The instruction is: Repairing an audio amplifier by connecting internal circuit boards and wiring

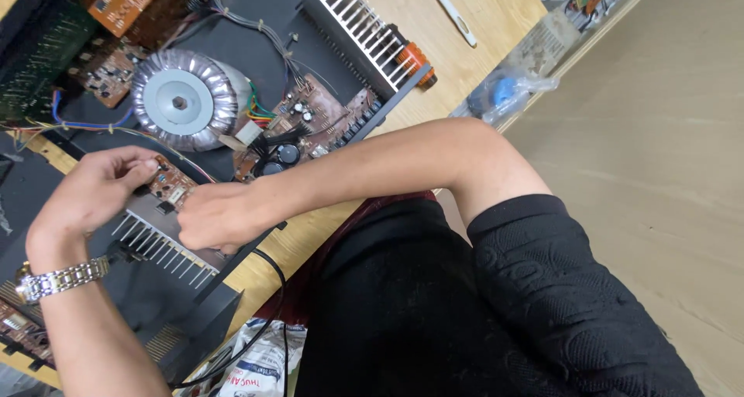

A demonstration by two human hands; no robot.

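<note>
An opened black amplifier chassis [256, 9] lies on a wooden workbench [496, 9]. My left hand [89, 191], with a metal watch on the wrist, pinches the far end of a small brown circuit board [172, 184] that sits on a finned aluminium heatsink [159, 238]. My right hand [213, 219] grips the near end of the same board and heatsink, fingers curled over it. A large silver toroidal transformer [182, 98] sits just beyond the hands.
A second heatsink [356, 25] runs along the chassis's far side, next to a brown board with capacitors [310, 122]. A white pen-like tool [453, 13] and plastic bags [504, 91] lie on the bench. A black cable [271, 288] hangs off the edge.
</note>
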